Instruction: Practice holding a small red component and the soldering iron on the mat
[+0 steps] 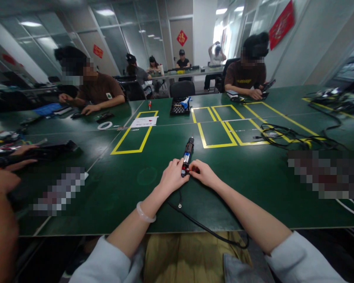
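An electric screwdriver (188, 148) lies on the green table, its black nose pointing away from me. Its casing appears to be off, baring a silver and blue cylinder and red pieces at the near end. My left hand (173, 175) is closed around that near end from the left side. From the right, my right hand (205, 173) pinches a small red part against it; fingers hide its exact shape. A black cable (202, 226) runs from below the hands over the table edge. Beside it is a small ring terminal (179, 206).
Yellow tape outlines (220, 146) mark the table. Farther back stand a black tray (177, 111) with tools and a white paper (144, 121). Tangled black cables (283, 133) lie at right. Co-workers sit across the table; another person's arm (1, 188) reaches in at left.
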Motion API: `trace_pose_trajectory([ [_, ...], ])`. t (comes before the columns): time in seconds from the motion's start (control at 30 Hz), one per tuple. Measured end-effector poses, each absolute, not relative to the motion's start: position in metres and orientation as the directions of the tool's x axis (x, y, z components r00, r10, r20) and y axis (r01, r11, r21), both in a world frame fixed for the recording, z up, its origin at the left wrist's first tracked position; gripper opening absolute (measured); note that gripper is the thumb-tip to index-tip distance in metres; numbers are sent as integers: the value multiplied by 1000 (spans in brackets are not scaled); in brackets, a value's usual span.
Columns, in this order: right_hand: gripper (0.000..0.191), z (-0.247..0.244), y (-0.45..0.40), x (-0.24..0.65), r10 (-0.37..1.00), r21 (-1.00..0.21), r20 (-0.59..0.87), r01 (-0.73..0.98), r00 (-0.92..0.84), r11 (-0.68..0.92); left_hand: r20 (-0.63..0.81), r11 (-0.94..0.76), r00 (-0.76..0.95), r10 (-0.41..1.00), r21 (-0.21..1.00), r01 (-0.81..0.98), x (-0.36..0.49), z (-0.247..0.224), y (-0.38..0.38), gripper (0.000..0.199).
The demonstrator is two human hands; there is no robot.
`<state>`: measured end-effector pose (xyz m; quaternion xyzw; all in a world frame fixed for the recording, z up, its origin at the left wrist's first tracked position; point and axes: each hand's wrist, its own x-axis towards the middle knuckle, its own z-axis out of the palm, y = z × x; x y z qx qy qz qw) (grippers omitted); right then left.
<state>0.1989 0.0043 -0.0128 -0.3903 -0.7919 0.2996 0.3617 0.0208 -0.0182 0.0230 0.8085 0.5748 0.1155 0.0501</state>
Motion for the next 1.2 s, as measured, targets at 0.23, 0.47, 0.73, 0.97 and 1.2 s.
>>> trace_pose_trajectory([
  [0.23, 5, -11, 3, 197, 857, -762, 333, 422, -394, 491, 164, -344, 321, 933, 142, 928, 23, 20, -20, 63],
  [0.47, 8, -7, 0, 198, 837, -726, 398, 430, -375, 537, 220, -308, 290, 932, 52, 950, 32, 19, -22, 62],
  [0.73, 15, -7, -1, 200, 829, -772, 392, 348, -399, 532, 229, -296, 291, 929, -15, 955, 23, 20, -18, 62],
  [0.97, 12, -10, 3, 203, 827, -746, 396, 386, -398, 543, 209, -237, 255, 944, -110, 965, -32, 23, -24, 63],
  [1.2, 11, -9, 2, 202, 821, -731, 368, 411, -436, 545, 139, -17, 43, 989, -182, 983, -125, 27, -30, 68],
])
